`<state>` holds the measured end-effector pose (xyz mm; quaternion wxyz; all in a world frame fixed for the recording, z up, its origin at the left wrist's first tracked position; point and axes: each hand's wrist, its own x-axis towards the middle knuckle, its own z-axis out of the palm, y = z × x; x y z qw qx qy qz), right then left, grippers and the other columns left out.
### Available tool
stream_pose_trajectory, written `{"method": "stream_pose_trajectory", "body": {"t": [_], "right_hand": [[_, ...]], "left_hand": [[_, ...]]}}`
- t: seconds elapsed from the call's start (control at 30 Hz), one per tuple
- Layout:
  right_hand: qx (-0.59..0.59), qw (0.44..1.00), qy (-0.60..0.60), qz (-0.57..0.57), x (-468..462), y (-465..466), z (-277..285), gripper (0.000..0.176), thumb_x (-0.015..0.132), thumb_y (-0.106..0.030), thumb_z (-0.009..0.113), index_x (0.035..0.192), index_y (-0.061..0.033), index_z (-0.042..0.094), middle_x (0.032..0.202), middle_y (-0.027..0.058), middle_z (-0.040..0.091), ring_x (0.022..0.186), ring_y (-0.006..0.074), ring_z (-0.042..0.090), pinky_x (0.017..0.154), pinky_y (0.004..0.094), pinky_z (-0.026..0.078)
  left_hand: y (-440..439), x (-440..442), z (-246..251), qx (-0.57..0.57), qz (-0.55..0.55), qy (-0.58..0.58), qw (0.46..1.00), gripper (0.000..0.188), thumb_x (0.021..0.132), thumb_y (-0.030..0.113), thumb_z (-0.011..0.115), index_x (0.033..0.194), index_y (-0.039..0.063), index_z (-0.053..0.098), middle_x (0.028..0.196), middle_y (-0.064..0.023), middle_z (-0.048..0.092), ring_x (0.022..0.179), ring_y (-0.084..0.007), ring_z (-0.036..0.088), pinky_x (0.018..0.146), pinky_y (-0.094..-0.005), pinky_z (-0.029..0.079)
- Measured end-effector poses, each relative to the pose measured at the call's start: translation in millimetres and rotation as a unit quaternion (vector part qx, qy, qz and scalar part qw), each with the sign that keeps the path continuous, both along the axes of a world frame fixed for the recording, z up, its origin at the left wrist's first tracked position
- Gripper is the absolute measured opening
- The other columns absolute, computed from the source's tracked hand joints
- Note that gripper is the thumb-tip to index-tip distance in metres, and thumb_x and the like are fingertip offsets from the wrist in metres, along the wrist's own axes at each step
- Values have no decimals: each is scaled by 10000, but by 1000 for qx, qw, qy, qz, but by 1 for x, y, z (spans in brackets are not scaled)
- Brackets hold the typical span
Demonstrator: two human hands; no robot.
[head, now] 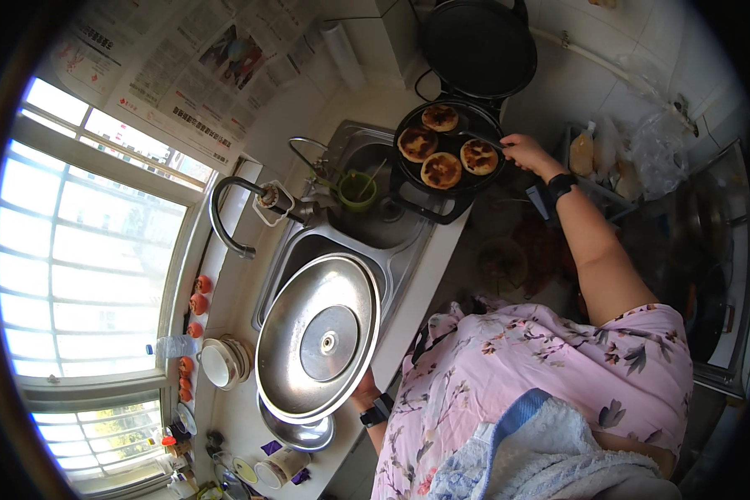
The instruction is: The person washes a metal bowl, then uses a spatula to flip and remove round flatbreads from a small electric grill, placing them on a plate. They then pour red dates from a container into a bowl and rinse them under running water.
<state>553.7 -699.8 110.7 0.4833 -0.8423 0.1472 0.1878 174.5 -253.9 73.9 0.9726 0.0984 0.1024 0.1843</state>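
My right hand (525, 153) grips the dark handle of a spatula (478, 134), whose head reaches in among several browned round flatbreads (441, 170) on a black electric griddle (462, 182). The griddle's lid (480, 50) stands raised behind it. At the lower middle, my left hand (366, 389) is at the near rim of a wide, shiny metal pan lid (281, 356), which is tilted over the sink's front basin. Its fingers are mostly hidden beneath the lid. A metal bowl (303, 434) shows partly under the lid.
The griddle overlaps the double steel sink (406, 253), where a green bowl (357, 190) sits by a curved faucet (222, 219). Stacked bowls (219, 365), persimmon-like orange fruit (198, 304) and a plastic bottle (176, 347) line the window side. Plastic bags (659, 150) lie right of the griddle.
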Motion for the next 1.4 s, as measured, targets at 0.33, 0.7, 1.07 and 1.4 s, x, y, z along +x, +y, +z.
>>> {"method": "stream_pose_trajectory", "body": {"t": [0.33, 0.7, 1.07, 1.4], "right_hand": [[132, 990, -32, -47, -32, 27, -39, 447, 899, -150, 576, 1319, -19, 492, 736, 23, 538, 516, 72, 440, 443, 238, 351], [137, 987, -58, -56, -81, 3, -5, 427, 937, -142, 560, 1333, -5, 478, 728, 3, 516, 530, 54, 415, 459, 225, 343], [186, 980, -47, -62, -114, 5, -3, 409, 931, -128, 566, 1317, -12, 493, 730, 3, 529, 535, 46, 417, 456, 205, 342], [175, 979, -82, -72, -142, -19, 17, 394, 931, -110, 567, 1307, -12, 503, 733, 2, 523, 528, 35, 407, 447, 199, 324]], "left_hand": [[-22, -3, 36, 14, -54, -75, 996, 313, 929, 153, 545, 1184, -28, 550, 1213, -176, 587, 1106, -285, 562, 1011, -462, 430], [-31, 7, 49, 37, -84, -166, 982, 366, 947, 168, 508, 1251, -36, 502, 1303, -185, 529, 1196, -303, 508, 1060, -464, 384], [-24, -13, 45, 58, -51, -109, 991, 393, 953, 179, 501, 1294, -13, 465, 1333, -165, 502, 1216, -283, 490, 1066, -438, 375], [-10, 13, 40, 121, -74, -13, 990, 421, 959, 190, 495, 1333, 9, 431, 1361, -146, 478, 1234, -265, 474, 1072, -414, 368]]}}
